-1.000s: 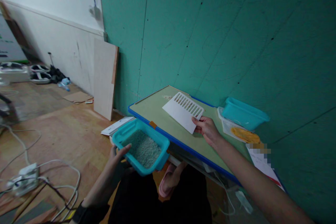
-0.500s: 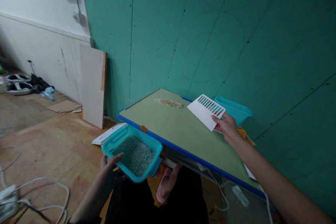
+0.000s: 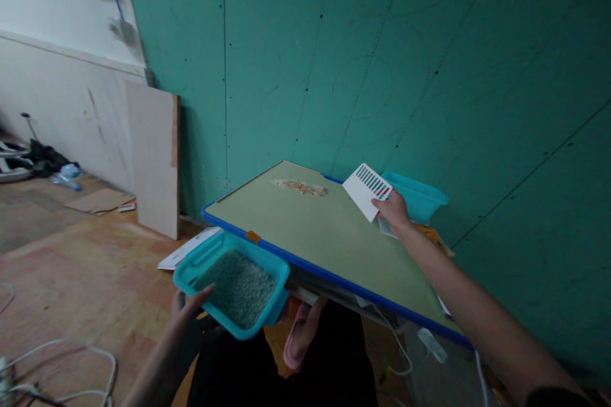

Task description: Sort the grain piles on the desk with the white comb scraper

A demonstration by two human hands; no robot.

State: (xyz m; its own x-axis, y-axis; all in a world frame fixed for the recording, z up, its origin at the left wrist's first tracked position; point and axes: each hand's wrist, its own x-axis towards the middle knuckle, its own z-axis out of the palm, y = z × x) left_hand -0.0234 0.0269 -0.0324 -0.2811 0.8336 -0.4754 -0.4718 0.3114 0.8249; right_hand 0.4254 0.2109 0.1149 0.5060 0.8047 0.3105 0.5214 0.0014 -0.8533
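Observation:
My left hand [image 3: 188,321] is closed on the near left rim of a turquoise plastic basin [image 3: 283,273], thumb over the edge. Grey-green granules [image 3: 243,286] cover the basin's bottom. The basin sits tilted by the table's blue front edge, above my lap. Out over the table, my right hand [image 3: 394,208] pinches a flat white plastic scraper [image 3: 363,194] with a row of slots along one side. Left of the scraper, a strip of tan and pale grains [image 3: 303,187] lies on the pale green tabletop [image 3: 334,241].
A second turquoise basin [image 3: 417,197] stands at the table's far right, with something orange-yellow [image 3: 432,235] beside it. The green wall [image 3: 267,76] rises behind. A board [image 3: 153,159] leans there at left. White cables [image 3: 71,346] lie on the floor.
The whole view has shifted slightly, moving most things left in the picture. My right hand and the scraper are a little farther away. Both hands keep their holds.

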